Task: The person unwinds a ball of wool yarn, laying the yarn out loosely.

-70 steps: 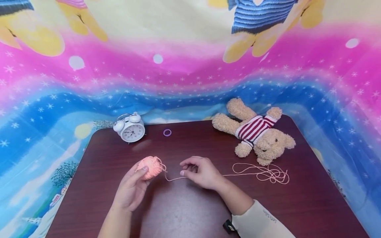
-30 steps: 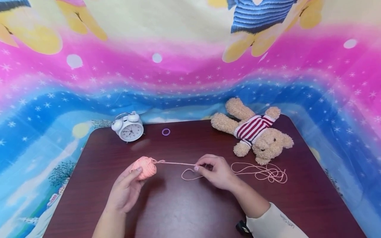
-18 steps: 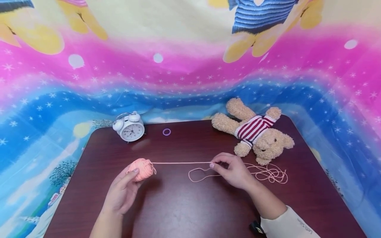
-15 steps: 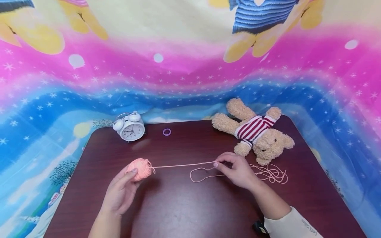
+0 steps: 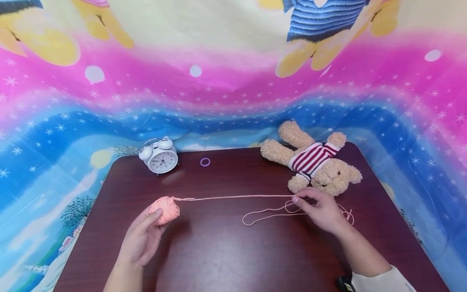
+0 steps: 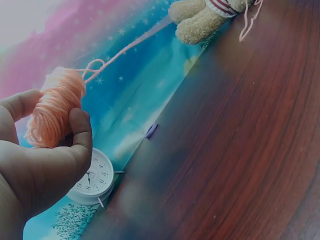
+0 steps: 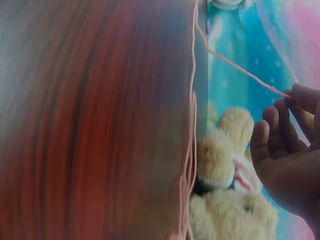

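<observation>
My left hand (image 5: 140, 239) grips a ball of peach yarn (image 5: 166, 211) between thumb and fingers, held above the table. In the left wrist view the wound ball (image 6: 57, 107) shows its strands, and a small loop hangs where the yarn leaves it. A strand (image 5: 237, 197) runs taut from the ball to my right hand (image 5: 324, 211), which pinches it between thumb and index finger. The right wrist view shows that pinch at the fingertips (image 7: 295, 92), the other fingers loosely bent. Slack yarn (image 5: 251, 219) loops on the table below, partly hidden behind the right hand.
A teddy bear (image 5: 310, 158) in a striped sweater lies at the back right, just beyond the right hand. A white alarm clock (image 5: 162, 160) stands at the back left, beside a purple ring (image 5: 205, 162). A printed cloth (image 5: 226, 93) hangs behind the dark table (image 5: 226, 251).
My right hand has taken hold of the strand and moved right, drawing it out from the ball. My left hand has shifted slightly left with the ball. The slack loop has slid right.
</observation>
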A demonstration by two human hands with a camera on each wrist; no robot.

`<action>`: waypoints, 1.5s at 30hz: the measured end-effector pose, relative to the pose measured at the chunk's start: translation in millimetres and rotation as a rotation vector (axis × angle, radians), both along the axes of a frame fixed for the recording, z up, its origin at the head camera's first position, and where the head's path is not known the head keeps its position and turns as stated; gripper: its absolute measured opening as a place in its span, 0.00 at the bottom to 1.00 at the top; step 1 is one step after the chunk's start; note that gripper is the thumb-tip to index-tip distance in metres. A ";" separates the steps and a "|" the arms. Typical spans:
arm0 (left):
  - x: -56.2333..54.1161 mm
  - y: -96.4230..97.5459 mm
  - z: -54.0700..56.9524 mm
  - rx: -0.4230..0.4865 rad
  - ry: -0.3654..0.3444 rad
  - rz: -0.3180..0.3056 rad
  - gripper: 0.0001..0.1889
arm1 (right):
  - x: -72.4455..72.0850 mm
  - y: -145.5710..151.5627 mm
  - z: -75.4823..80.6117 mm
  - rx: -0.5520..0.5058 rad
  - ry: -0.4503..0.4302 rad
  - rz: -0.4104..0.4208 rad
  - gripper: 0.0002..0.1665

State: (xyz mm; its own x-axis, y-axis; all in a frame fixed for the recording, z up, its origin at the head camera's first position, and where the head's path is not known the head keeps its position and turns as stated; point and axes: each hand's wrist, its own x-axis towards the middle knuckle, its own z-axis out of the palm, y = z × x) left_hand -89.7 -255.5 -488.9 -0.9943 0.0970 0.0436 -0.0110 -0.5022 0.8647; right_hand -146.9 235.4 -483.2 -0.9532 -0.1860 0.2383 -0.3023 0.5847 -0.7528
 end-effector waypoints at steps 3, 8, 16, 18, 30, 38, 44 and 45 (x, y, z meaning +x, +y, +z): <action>0.8 -1.5 -0.3 -0.003 -0.001 0.007 0.18 | 2.4 14.7 0.9 0.029 -0.010 -0.039 0.04; 2.1 -6.5 0.1 0.009 0.005 0.011 0.18 | 5.8 38.1 1.7 0.072 -0.040 -0.092 0.07; 4.8 -16.3 2.1 0.024 0.020 0.028 0.19 | 13.2 75.2 8.0 0.165 -0.043 -0.173 0.08; 5.5 -19.4 2.5 0.030 0.028 0.031 0.20 | 15.4 84.9 10.1 0.184 -0.046 -0.198 0.09; 9.2 -31.9 2.5 0.053 0.024 0.068 0.19 | 26.7 145.5 11.3 0.203 -0.114 -0.320 0.17; 10.6 -38.0 2.3 0.073 0.058 0.060 0.21 | 31.4 182.9 2.7 0.178 -0.136 -0.405 0.19; 10.8 -47.3 0.7 0.088 0.078 0.044 0.22 | 34.5 196.1 4.3 0.169 -0.130 -0.473 0.16; 10.7 -49.6 0.5 0.095 0.083 0.040 0.22 | 35.0 197.1 4.5 0.167 -0.136 -0.484 0.17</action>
